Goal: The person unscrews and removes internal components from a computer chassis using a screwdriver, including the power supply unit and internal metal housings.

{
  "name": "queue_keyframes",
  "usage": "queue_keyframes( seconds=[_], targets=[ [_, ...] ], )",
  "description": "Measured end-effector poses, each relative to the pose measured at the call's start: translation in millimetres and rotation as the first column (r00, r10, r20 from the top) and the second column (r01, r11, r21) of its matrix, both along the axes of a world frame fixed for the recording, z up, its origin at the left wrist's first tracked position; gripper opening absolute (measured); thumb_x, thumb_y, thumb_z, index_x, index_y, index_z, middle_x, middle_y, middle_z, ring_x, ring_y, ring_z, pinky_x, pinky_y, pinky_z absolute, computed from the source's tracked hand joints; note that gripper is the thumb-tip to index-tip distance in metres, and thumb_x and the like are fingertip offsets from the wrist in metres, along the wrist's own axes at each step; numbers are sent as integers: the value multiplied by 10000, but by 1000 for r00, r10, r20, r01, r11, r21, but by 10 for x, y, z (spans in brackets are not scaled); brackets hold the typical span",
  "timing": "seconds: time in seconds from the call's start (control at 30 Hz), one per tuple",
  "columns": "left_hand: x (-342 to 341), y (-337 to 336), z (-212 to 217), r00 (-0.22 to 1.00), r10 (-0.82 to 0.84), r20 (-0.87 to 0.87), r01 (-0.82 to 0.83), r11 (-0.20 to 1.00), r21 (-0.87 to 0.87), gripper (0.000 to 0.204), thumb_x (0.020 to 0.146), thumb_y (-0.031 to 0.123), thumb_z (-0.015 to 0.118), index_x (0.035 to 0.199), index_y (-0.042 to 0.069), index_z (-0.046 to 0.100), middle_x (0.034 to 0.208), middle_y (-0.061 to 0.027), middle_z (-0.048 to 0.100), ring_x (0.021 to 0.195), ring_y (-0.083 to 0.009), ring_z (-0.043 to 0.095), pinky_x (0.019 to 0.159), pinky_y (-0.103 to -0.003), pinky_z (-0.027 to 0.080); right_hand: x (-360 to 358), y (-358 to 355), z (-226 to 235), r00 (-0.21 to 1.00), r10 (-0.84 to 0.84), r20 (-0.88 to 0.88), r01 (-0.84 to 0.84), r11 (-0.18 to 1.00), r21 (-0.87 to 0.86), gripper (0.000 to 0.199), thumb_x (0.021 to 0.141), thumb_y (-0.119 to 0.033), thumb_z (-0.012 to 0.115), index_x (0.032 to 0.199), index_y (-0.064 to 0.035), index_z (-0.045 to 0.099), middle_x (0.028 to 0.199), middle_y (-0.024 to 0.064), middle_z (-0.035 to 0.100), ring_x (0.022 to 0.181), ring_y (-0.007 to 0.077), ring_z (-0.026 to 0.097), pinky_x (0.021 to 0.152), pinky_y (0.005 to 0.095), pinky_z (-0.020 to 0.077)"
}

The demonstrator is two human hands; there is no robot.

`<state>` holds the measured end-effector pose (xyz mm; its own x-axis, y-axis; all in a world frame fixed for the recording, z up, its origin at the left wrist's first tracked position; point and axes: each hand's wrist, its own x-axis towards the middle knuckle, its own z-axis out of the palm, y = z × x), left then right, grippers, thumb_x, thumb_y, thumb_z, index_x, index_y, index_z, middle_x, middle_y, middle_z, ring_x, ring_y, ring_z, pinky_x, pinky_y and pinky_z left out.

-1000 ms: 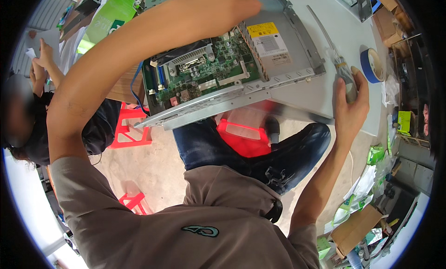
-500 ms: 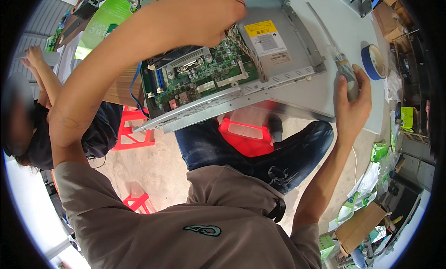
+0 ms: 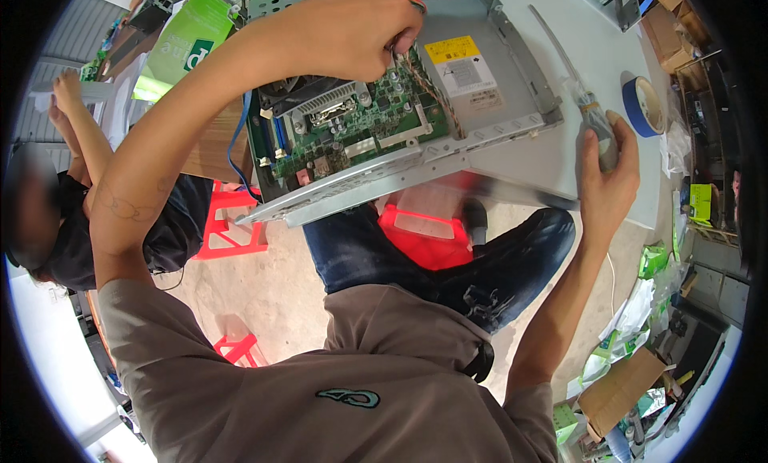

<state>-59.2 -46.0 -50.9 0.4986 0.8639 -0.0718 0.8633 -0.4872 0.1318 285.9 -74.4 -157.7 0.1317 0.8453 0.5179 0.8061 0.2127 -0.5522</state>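
A metal computer case (image 3: 512, 55) lies open on the table in front of me, with a green motherboard (image 3: 376, 119) and a black fan with its heat sink inside. My left hand (image 3: 376, 31) reaches over the board, fingers curled into a pinch. From that pinch a bundle of thin twisted wires (image 3: 440, 99) runs along the board's right edge; the wires' end is hidden by the fingers. To the right of the case, my right hand (image 3: 612, 167) rests on the table, wrapped round the handle of a long screwdriver (image 3: 593, 115), its shaft pointing away from me.
A roll of blue tape (image 3: 644, 106) stands right of the screwdriver. A blue cable (image 3: 234, 147) hangs off the case's left side. Another person (image 3: 96, 215) sits at the left, hands raised. Red plastic stools (image 3: 424, 235) stand below, and a cardboard box (image 3: 616, 391) at lower right.
My left hand has lowered slightly over the board, its thumb now showing at the wires. The case has shifted a little to the right. My right hand stays on the screwdriver.
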Motion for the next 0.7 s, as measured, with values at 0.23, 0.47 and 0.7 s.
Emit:
queue_keyframes(
  seconds=[0.23,0.47,0.7],
  targets=[
    [112,63,150,995,98,-35,-103,972,-210,225,780,21,683,997,-38,697,918,-211,714,885,-364,694,768,-420,546,18,17,-31,1000,13,6,-13,1000,13,433,923,-263,750,1293,-49,681,1227,184,727,1134,345,701,1008,414,521],
    [116,54,321,996,72,50,-52,943,-329,198,776,59,665,918,-73,703,846,-223,715,812,-368,704,737,-420,549,7,24,-34,1000,3,13,-4,999,32,431,920,-274,752,1280,-45,691,1222,182,731,1134,339,705,1006,407,522],
    [196,72,231,990,141,-12,-138,946,-293,205,815,80,676,965,-59,701,846,-207,718,820,-344,707,745,-418,540,8,12,-38,1000,-5,29,4,999,42,429,917,-279,753,1274,-47,699,1222,176,735,1141,336,706,1014,399,520]
  ],
)
